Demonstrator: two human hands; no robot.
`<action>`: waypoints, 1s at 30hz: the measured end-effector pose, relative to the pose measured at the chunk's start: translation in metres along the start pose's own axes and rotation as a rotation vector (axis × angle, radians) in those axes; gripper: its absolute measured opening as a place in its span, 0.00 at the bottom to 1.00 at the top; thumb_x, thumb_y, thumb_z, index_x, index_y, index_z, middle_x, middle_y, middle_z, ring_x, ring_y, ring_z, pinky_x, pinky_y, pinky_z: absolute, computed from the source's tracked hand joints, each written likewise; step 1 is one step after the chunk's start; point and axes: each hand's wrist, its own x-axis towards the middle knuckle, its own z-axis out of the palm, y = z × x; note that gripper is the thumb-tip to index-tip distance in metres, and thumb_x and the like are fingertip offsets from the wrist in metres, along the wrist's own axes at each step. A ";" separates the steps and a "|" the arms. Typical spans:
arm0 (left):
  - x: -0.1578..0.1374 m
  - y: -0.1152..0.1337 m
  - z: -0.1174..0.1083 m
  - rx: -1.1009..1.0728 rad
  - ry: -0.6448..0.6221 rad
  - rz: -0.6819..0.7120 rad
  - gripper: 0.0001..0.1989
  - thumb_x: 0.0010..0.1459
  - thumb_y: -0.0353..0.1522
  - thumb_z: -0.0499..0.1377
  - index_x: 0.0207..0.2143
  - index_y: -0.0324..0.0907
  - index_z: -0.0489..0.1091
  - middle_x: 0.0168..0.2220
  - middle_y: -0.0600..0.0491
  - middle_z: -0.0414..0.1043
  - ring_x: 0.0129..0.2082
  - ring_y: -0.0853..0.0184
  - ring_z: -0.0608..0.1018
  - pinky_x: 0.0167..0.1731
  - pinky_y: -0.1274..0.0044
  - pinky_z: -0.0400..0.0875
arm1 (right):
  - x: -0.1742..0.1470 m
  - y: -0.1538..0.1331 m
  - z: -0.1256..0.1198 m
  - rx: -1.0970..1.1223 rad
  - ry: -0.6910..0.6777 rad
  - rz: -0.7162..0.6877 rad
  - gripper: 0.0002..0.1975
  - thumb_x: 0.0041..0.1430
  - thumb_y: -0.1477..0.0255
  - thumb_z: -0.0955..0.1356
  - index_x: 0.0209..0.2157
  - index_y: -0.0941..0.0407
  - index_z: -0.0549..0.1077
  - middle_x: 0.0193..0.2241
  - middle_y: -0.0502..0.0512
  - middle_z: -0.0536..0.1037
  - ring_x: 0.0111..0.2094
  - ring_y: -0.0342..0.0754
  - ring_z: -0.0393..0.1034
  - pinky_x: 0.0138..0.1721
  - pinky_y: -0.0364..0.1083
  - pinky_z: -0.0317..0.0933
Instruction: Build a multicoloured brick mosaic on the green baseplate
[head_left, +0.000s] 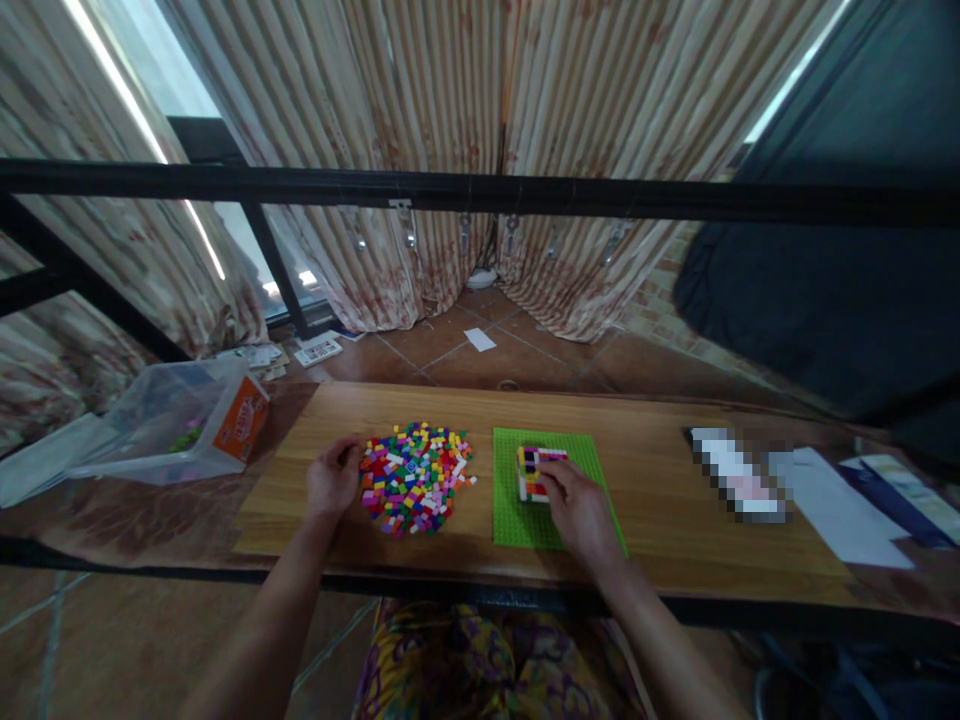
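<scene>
A heap of small multicoloured toy bricks [416, 480] lies on the wooden board. At its left edge rests my left hand [332, 480], fingers curled in; whatever they may hold is hidden. To the right of the heap is a green studded baseplate [511, 520]. On it stands a small block built of toy bricks [531, 485], with white, yellow, red, black and pink parts showing. My right hand [583, 508] reaches over this block from the right, thumb and fingers pinched together at its top. The hand covers the block's right side, and I cannot make out what is between the fingertips.
A clear plastic bin [172, 420] with an orange label stands left of the wooden board [660, 520]. A blurred-out item [739, 475] and paper sheets [832, 505] lie at the right. A black metal bar [480, 190] crosses beyond the table, before curtains [420, 100].
</scene>
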 end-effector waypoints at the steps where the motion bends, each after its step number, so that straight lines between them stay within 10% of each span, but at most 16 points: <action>1: 0.000 0.001 0.000 0.003 0.002 -0.002 0.15 0.55 0.39 0.52 0.37 0.43 0.75 0.39 0.48 0.79 0.40 0.60 0.79 0.43 0.71 0.73 | 0.001 0.004 -0.001 -0.012 -0.001 0.006 0.12 0.62 0.73 0.61 0.39 0.55 0.75 0.39 0.57 0.78 0.39 0.48 0.73 0.44 0.48 0.65; 30: 0.000 -0.007 0.004 -0.002 0.011 -0.013 0.15 0.56 0.38 0.52 0.38 0.42 0.75 0.38 0.49 0.79 0.40 0.61 0.79 0.43 0.72 0.73 | 0.015 0.005 0.019 0.211 0.060 0.200 0.12 0.55 0.71 0.63 0.36 0.56 0.77 0.36 0.55 0.81 0.34 0.48 0.75 0.39 0.49 0.69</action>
